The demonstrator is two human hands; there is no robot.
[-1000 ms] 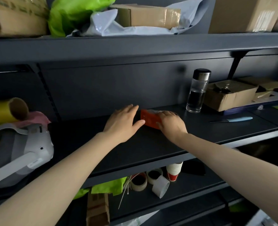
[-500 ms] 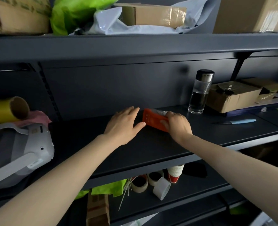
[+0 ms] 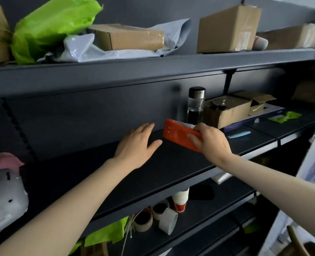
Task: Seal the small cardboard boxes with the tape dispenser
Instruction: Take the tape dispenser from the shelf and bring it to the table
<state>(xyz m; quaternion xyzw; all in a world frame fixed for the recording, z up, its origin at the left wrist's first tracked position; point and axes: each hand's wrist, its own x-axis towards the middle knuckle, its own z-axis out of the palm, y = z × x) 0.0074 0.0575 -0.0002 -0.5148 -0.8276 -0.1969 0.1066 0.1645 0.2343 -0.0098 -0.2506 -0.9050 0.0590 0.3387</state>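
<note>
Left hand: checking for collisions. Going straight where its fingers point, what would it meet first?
The left hand would probably meet the shelf's back panel, passing just left of the orange tape dispenser; depth unclear.

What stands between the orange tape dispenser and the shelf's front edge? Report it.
Nothing visible. The right hand grips the tape dispenser; the shelf before it carries nothing, and the left hand lies apart, leftward.
</note>
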